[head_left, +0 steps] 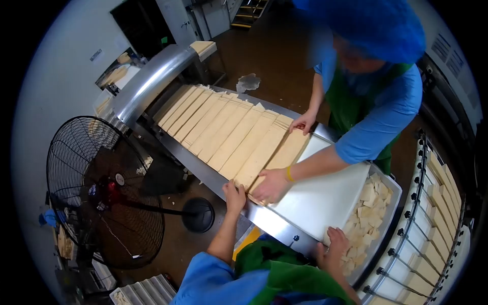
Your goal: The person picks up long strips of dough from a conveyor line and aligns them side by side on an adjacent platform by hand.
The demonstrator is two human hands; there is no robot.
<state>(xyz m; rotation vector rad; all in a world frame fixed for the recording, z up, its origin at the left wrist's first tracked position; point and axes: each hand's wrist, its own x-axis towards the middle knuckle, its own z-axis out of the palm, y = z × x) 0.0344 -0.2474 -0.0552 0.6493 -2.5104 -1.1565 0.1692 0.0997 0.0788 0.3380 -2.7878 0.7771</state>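
Several long pale dough strips [223, 127] lie side by side in layers across a conveyor. My left hand [235, 197] is closed at the near end of one strip [262, 155], its fingertips at the dough edge. My right hand [335, 249] is at the belt's near edge, beside a bin of dough scraps [371, 203]. Its thumb and fingers are apart, with no dough strip visible in them. Across the belt, a co-worker's two hands [272, 185] hold the last strip [290, 147] at both ends.
Bare white belt [325, 193] lies between the strips and the scrap bin. A metal hood [152, 81] arches over the conveyor's far end. A caged floor fan [104, 190] stands on the left. At right, another line [437, 223] carries dough pieces. Ridged trays [147, 292] sit at bottom left.
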